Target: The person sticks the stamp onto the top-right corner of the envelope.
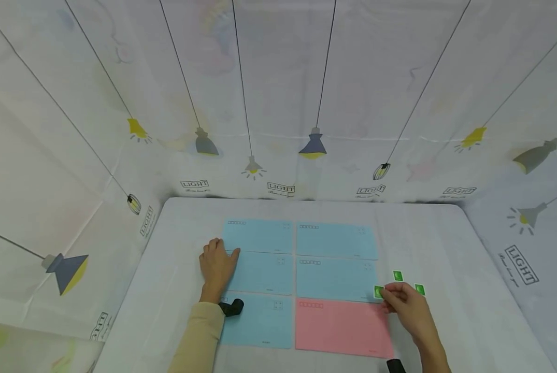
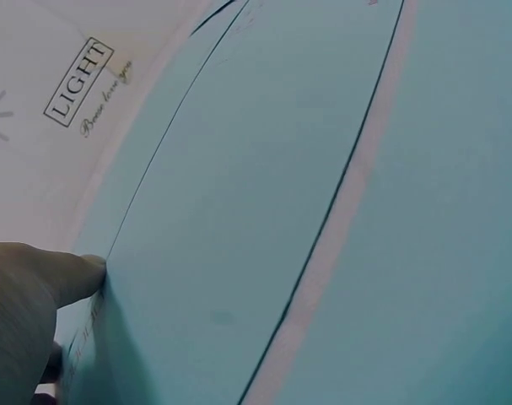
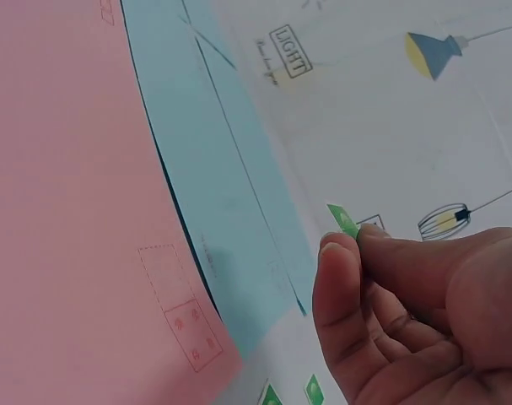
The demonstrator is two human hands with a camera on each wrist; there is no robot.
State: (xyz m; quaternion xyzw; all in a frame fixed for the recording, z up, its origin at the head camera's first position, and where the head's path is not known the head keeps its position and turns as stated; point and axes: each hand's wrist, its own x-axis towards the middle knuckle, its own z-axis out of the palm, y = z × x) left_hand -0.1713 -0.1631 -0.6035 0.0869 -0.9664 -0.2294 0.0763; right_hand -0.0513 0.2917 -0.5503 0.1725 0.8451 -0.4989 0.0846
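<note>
A small green stamp (image 1: 378,292) with a white border is pinched between thumb and forefinger of my right hand (image 1: 410,311). In the right wrist view the stamp (image 3: 343,219) is tilted, apart from the envelopes. Below the hand is a pink envelope (image 1: 343,327), its printed box showing in that view. Two loose stamps, one (image 1: 398,275) farther back and one (image 1: 419,289) to the right, lie near the right hand. My left hand (image 1: 217,267) rests at the left edges of the back-left blue envelope (image 1: 259,235) and the middle-left blue envelope (image 1: 261,273), fingers spread.
Two columns of envelopes lie on a white table (image 1: 451,243). Blue ones include the front-left envelope (image 1: 255,331), back-right envelope (image 1: 336,242) and middle-right envelope (image 1: 336,280). Behind the table hangs a white curtain (image 1: 278,77) printed with lamps. A black wrist device (image 1: 232,307) sits over the front-left envelope.
</note>
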